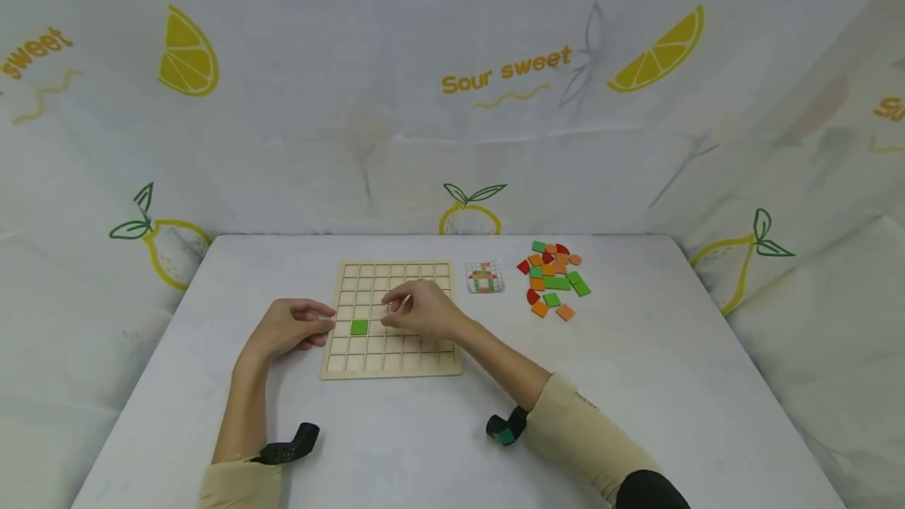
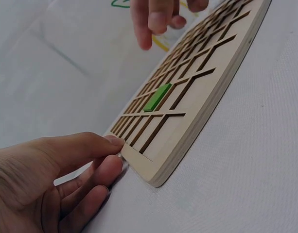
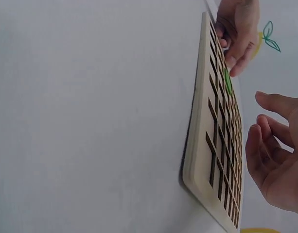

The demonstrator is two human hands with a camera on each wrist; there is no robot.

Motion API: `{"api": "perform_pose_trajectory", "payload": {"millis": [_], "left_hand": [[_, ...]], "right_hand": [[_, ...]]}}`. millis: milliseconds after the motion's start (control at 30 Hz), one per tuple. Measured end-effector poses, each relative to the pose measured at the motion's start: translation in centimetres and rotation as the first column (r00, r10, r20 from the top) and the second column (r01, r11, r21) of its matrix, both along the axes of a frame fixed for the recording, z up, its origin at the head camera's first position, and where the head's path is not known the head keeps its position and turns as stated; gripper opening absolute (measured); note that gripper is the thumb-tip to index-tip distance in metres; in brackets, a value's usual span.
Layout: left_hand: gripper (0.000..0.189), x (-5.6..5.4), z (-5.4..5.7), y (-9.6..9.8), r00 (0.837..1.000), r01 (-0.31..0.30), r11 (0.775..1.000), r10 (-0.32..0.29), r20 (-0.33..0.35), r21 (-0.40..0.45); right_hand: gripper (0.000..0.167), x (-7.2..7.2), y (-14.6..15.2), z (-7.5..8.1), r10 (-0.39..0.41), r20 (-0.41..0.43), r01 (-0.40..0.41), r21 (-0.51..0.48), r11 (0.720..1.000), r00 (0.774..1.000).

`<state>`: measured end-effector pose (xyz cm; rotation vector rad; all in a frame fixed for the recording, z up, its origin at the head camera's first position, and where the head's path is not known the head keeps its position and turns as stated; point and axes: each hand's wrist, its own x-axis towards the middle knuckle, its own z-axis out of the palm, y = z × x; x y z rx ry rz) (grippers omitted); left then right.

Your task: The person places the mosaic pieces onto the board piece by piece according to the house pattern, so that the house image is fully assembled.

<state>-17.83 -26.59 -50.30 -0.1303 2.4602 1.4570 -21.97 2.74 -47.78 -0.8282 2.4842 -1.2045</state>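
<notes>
A square wooden grid board (image 1: pixel 396 364) lies flat on the table. One green square tile (image 1: pixel 359 327) sits in a cell toward its left side and also shows as a green tile (image 2: pixel 157 98) in the left wrist view. My left hand (image 1: pixel 286 327) holds the board's left edge, the thumb (image 2: pixel 107 143) on the rim and the other fingers bent beside it. Above the middle of the board hovers my right hand (image 1: pixel 424 311). In the right wrist view this right hand (image 3: pixel 280 150) has its thumb and fingers apart, with nothing seen between them.
Right of the board lies a small picture card (image 1: pixel 484 277) with a coloured pattern on a grid. Farther right, several loose red, orange and green pieces (image 1: pixel 557 283) are spread on the white table (image 1: pixel 665 383). A lemon-printed cloth (image 1: pixel 318 140) hangs behind the table.
</notes>
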Motion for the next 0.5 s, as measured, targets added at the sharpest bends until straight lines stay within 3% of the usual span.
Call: {"api": "perform_pose_trajectory", "payload": {"millis": [233, 500], "left_hand": [[0.035, -0.1, 0.1, 0.0, 1.0, -0.01, 1.0, 0.01, 0.005, -0.014], [0.035, 0.0, 0.1, 0.0, 1.0, -0.014, 1.0, 0.014, 0.017, -0.007]], "right_hand": [[0.036, -1.3, 5.5, 1.7, -0.127, 0.027, 0.129, -0.056, 0.99, 0.992], [0.036, -2.5, 12.6, 2.4, -0.255, 0.035, 0.258, -0.091, 0.962, 0.966]]}}
